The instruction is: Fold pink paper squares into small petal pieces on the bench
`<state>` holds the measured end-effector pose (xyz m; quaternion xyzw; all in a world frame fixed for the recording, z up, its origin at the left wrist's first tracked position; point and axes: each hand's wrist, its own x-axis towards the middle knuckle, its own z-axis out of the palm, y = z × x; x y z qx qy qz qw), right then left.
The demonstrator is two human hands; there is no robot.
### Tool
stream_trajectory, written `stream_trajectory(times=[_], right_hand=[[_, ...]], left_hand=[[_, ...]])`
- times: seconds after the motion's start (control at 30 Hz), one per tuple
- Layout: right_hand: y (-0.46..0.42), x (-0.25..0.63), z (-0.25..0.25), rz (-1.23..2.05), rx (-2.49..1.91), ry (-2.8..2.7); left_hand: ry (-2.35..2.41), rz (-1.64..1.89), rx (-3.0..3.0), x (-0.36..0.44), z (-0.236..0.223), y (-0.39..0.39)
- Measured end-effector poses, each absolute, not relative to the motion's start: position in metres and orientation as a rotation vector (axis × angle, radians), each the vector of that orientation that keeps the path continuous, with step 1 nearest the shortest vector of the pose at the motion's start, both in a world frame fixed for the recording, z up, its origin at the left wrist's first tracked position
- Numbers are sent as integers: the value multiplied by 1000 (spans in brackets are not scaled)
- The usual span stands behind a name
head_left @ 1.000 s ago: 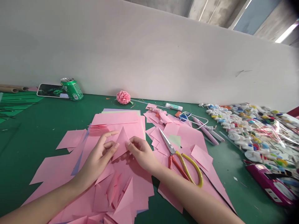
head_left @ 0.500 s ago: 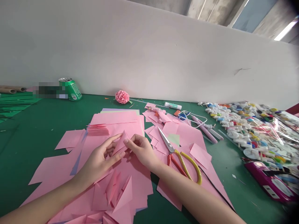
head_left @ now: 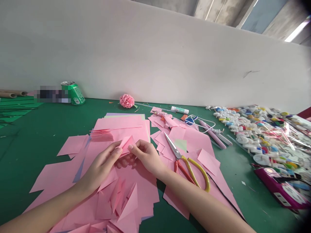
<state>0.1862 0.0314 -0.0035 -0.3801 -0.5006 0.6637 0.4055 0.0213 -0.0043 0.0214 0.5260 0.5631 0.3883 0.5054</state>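
Observation:
Between my two hands is a small folded piece of pink paper point(head_left: 126, 144), its flaps partly raised. My left hand point(head_left: 104, 161) pinches its left side, thumb on top and fingers beneath. My right hand point(head_left: 147, 157) grips the right edge between thumb and fingers; some fingertips are hidden under the paper. Both hands are just above a pile of pink sheets point(head_left: 145, 187). Nearer to me lie several folded pink pieces point(head_left: 127, 202). Behind my left hand sits a neat stack of folded pink paper point(head_left: 102, 135).
Yellow-handled scissors point(head_left: 181, 157) lie right of my hands, with red-handled pliers point(head_left: 182, 171) partly under them. A pink paper ball point(head_left: 127, 101), a glue stick point(head_left: 179, 109) and a green can point(head_left: 74, 93) stand or lie near the wall. A magenta device point(head_left: 279, 187) is far right.
The paper has gone from a pointed, upright triangle to a flatter shape with a flap turned. My left thumb has moved up onto it. My right hand is nearly still.

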Motion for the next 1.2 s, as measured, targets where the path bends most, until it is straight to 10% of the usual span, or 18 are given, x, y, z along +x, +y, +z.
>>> stream_trajectory(times=[1.2], right_hand=[[31,188,-1,1713,-982,-1283]], left_hand=[[1351,1105,1277,15,10,2]])
